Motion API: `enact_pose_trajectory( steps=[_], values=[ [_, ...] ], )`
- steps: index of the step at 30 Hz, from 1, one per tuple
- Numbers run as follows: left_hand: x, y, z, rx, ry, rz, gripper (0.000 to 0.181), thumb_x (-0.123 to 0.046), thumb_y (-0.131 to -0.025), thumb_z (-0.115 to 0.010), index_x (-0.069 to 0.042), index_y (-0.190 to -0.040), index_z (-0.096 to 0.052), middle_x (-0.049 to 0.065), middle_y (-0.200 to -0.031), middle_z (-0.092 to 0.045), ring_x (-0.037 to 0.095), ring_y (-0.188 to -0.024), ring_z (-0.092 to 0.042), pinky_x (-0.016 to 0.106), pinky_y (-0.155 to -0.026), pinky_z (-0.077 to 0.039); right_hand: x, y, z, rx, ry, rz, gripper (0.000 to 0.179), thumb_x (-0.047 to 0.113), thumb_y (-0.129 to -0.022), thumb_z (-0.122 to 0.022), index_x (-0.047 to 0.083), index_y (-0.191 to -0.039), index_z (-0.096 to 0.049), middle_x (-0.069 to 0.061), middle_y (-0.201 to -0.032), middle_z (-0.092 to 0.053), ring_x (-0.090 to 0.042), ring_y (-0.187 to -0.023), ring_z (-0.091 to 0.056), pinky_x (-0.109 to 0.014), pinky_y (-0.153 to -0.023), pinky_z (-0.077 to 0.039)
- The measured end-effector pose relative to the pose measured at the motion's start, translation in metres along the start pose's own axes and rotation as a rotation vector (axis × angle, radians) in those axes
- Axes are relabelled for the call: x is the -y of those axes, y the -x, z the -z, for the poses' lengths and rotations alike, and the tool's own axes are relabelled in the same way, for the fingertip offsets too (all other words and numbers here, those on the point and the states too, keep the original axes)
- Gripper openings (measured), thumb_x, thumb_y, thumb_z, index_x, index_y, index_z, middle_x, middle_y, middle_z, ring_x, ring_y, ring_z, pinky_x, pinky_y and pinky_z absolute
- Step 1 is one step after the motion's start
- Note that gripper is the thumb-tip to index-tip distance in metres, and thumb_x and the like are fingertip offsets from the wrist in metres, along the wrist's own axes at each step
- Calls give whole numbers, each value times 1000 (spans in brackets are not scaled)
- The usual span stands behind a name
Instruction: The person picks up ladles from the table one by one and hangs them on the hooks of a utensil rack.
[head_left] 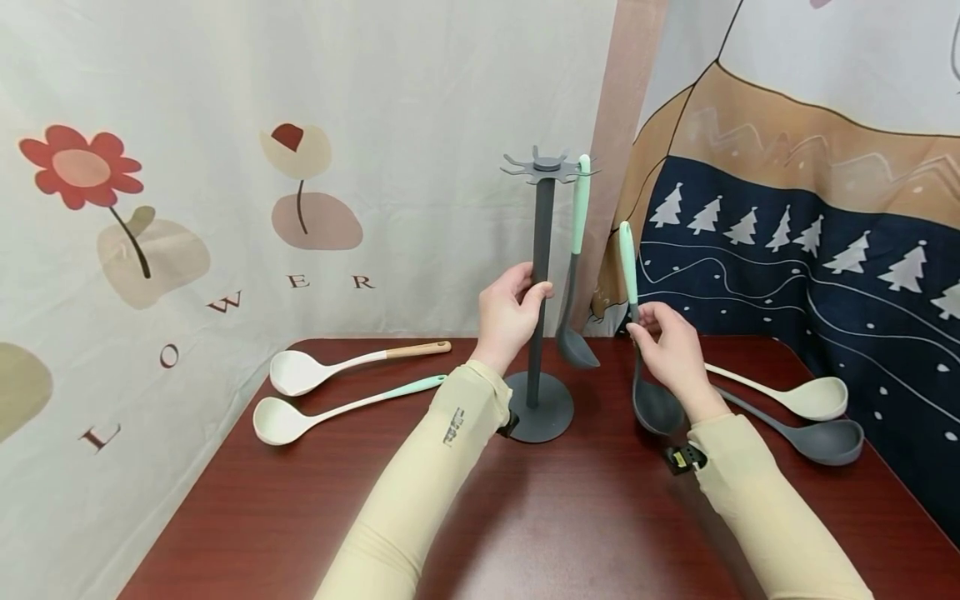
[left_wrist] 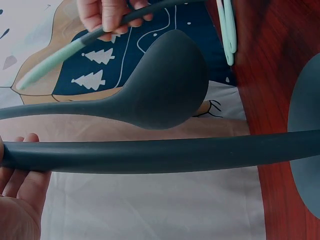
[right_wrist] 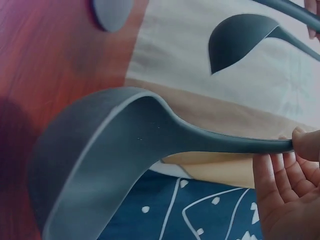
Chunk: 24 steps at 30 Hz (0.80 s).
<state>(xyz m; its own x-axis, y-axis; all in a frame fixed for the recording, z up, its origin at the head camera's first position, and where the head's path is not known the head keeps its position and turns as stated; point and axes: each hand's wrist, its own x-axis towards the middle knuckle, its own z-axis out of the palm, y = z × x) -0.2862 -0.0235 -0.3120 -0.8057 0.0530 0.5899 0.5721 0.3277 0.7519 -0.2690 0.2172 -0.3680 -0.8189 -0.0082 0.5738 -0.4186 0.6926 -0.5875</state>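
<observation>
My left hand (head_left: 512,312) grips the dark grey post of a utensil stand (head_left: 537,333), which has a round base and a ring of hooks on top. From one hook hangs a dark grey ladle (head_left: 576,346) with a mint-green handle. To the right of the stand, my right hand (head_left: 669,348) pinches the shaft of a second grey ladle (head_left: 658,408), its mint-green handle pointing up. In the right wrist view, this ladle's bowl (right_wrist: 107,150) fills the foreground, with thumb and fingers on the upper shaft.
On the table's left lie a white ladle (head_left: 296,372) with a wooden handle and a white ladle (head_left: 279,421) with a mint handle. At right lie a cream ladle (head_left: 821,398) and a grey ladle (head_left: 828,442), handles partly behind my right hand. Printed curtains (head_left: 420,167) stand behind the table.
</observation>
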Motion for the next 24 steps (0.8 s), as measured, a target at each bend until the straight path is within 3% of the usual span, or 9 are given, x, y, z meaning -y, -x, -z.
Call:
enact_pose_trajectory(
  steps=[9, 24],
  values=[
    [0, 0, 0, 0, 1, 4, 18, -15, -96, -67, -9, -112, -69, 0, -93, -75, 8, -83, -70, 25, -72, -53, 19, -4, 4, -60, -31, 27, 16, 3, -93, -67, -3, -107, -61, -18, -97, -63, -28, -86, -60, -18, -71, -42],
    [1, 0, 0, -3, -9, -9, 16, -14, -96, -66, -9, -111, -69, 0, -91, -75, 8, -82, -69, 26, -73, -54, 49, -10, 12, -141, -104, 102, 14, -1, -92, -67, -4, -105, -62, -16, -90, -61, -18, -80, -51, -16, -67, -40]
  ],
)
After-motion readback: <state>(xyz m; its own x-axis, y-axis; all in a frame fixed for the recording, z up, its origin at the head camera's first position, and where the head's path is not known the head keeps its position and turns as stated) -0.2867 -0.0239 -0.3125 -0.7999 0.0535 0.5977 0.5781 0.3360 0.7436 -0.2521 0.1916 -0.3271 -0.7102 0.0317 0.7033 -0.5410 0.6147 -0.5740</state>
